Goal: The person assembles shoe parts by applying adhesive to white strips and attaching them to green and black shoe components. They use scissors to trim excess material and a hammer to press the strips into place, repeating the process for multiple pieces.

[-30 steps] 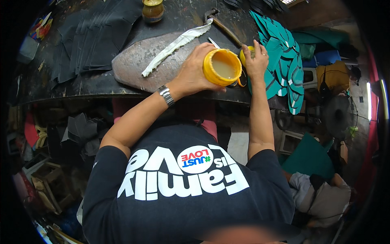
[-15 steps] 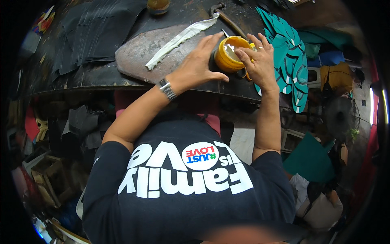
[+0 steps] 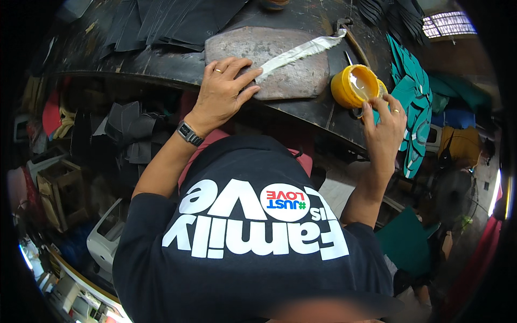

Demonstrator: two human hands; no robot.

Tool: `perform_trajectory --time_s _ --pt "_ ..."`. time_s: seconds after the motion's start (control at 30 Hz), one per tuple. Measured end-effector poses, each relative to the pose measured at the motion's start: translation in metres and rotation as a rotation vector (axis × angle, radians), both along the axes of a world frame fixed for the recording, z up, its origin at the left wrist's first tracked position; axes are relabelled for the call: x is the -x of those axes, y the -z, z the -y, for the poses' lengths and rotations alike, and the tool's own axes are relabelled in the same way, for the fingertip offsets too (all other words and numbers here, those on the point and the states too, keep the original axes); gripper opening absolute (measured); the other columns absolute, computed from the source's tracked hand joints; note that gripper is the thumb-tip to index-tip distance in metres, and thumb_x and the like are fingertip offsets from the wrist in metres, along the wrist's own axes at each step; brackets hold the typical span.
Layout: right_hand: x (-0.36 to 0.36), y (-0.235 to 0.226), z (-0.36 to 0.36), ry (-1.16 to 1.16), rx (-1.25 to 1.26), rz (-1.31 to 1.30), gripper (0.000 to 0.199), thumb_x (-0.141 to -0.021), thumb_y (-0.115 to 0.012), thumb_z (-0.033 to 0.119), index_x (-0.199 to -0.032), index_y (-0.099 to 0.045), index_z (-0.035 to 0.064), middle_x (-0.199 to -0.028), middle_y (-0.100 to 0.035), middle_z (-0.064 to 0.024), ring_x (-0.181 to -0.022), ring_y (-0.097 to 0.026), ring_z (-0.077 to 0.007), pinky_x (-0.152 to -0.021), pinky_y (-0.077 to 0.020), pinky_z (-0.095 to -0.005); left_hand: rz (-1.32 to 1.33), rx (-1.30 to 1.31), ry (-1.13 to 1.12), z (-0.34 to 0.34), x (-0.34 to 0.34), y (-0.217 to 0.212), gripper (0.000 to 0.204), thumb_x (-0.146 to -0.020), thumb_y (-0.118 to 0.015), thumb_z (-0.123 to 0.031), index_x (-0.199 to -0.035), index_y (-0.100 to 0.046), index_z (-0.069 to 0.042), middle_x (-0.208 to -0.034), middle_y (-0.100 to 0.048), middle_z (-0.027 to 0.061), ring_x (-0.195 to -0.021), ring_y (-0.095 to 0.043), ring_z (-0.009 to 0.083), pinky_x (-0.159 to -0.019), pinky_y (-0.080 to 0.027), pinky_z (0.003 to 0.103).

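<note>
Yellow glue pot (image 3: 355, 86) is sitting tilted on the dark bench, the right hand (image 3: 385, 126) touching it from below, fingers loosely curled; the left hand (image 3: 221, 94) is lying spread, pressing the white strip (image 3: 296, 54) onto the stone slab (image 3: 291, 75).

A cluttered craft workshop, likely for leather or shoe parts. A dark, worn workbench (image 3: 161, 64) carries a flat stone slab (image 3: 274, 62), stacks of black cut pieces (image 3: 172, 21), a fan of teal cut pieces (image 3: 414, 86) and an open yellow pot of pale glue (image 3: 355, 86). Beneath the bench lie heaped dark scraps (image 3: 129, 134), beside a wooden crate (image 3: 62, 191).
</note>
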State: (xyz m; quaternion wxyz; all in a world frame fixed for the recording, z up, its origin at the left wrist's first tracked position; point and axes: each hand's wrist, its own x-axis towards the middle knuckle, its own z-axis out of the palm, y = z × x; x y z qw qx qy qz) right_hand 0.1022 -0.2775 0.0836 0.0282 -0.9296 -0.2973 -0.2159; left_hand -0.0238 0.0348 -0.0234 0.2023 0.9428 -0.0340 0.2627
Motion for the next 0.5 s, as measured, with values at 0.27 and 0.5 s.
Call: perform_trajectory --time_s 0.27,0.5 --pt "0.022 0.011 -0.065 -0.490 -0.576 -0.558 0.033 -0.093 -0.069 0.027 -0.119 -0.072 0.0065 -0.137 -0.054 -0.0152 -0.120 -0.056 -0.0289 -0.104 -0.0411 -0.0414 0.000 -0.059 -0.003 -0.001 0.002 0.006 0.039 -0.095 -0.065 -0.031 -0.132 -0.067 -0.021 -0.133 -0.058 0.0046 -0.125 -0.051 0.0246 -0.107 -0.034 0.042" --pt "0.013 0.095 -0.125 -0.408 -0.242 -0.355 0.045 -0.096 -0.061 0.045 -0.132 -0.067 0.0179 -0.154 -0.043 -0.0155 -0.149 -0.024 -0.0409 -0.116 -0.0099 -0.0690 0.030 -0.008 0.008 -0.001 0.004 0.007 0.038 -0.094 -0.066 -0.031 -0.131 -0.068 -0.021 -0.133 -0.059 0.0049 -0.126 -0.051 0.0248 -0.107 -0.035 0.042"
